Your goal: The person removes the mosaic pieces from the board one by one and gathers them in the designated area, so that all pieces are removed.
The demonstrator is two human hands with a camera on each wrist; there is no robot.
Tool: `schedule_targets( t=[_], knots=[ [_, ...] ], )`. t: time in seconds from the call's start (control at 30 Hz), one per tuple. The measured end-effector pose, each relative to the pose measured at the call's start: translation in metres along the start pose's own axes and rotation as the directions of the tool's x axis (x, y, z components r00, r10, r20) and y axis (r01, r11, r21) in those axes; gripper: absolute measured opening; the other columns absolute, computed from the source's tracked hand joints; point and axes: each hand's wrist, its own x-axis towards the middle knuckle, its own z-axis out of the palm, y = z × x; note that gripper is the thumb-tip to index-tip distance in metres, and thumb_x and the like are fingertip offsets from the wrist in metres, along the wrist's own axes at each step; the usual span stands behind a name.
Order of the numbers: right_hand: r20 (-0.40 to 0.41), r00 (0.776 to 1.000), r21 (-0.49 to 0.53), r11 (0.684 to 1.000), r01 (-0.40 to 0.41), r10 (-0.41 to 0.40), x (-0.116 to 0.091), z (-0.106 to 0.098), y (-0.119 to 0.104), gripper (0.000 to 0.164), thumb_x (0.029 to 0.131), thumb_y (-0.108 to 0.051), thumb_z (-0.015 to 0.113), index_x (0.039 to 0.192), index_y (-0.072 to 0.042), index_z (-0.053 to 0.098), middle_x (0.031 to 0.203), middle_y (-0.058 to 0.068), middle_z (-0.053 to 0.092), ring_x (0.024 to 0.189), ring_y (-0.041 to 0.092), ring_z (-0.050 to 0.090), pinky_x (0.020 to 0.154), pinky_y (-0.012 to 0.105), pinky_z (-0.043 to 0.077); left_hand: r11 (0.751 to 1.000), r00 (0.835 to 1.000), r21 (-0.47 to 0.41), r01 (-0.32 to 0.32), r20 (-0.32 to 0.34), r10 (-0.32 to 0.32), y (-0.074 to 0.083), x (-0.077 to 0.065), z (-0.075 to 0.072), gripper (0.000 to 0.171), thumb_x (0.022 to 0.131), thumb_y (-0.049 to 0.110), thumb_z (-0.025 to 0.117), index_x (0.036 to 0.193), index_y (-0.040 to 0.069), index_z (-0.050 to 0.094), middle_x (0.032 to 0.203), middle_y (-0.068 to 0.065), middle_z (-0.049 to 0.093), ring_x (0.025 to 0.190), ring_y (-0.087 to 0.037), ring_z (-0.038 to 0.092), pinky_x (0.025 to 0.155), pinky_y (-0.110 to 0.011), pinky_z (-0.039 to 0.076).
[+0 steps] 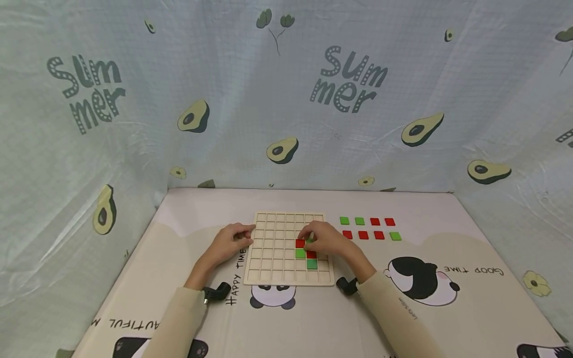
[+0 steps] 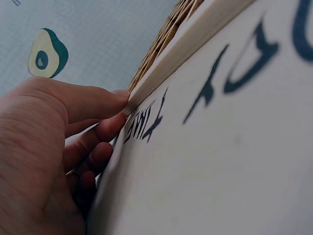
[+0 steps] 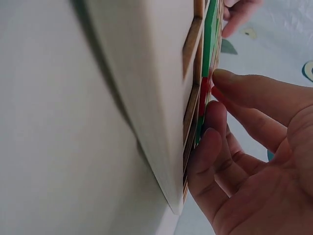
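A pale wooden grid board [image 1: 273, 276] lies flat on the table. My left hand [image 1: 232, 241] holds it at the left edge, thumb and forefinger tips against the rim [image 2: 166, 61]. Over the right half, my right hand [image 1: 329, 238] pinches a red square tile [image 1: 300, 243] at a cell, between thumb and forefinger. Just below it sits a green tile [image 1: 300, 254], with another red tile [image 1: 311, 255] to that one's right. One more green tile [image 1: 312, 264] lies in the row nearer me. The right fingers partly cover a further green tile.
Right of the board, loose tiles lie in two rows: green tiles [image 1: 359, 221] and red tiles [image 1: 375, 222] in the back row, mostly red ones [image 1: 363, 235] in front. Dark wrist cameras [image 1: 218, 291] sit on both wrists. Patterned cloth walls [image 1: 241, 99] enclose the table.
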Motion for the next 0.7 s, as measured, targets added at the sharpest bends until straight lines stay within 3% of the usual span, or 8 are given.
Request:
schedule_targets(
  t=[0.7],
  knots=[
    [-0.003,1.0,-0.019,0.999,-0.031,0.031,0.0049,0.0054,0.0027,0.02,0.09,-0.01,0.077,0.109,-0.014,0.073,0.103,-0.001,0.067,0.087,0.015,0.059,0.08,0.03,0.054,1.0,1.0,-0.004,-0.014,-0.003,0.014,-0.0011,-0.0012,-0.0002,0.046,0.095,0.018,0.072,0.139,0.005,0.065,0.098,0.0,0.064,0.091,-0.016,0.053,0.083,-0.032,0.044]
  ],
)
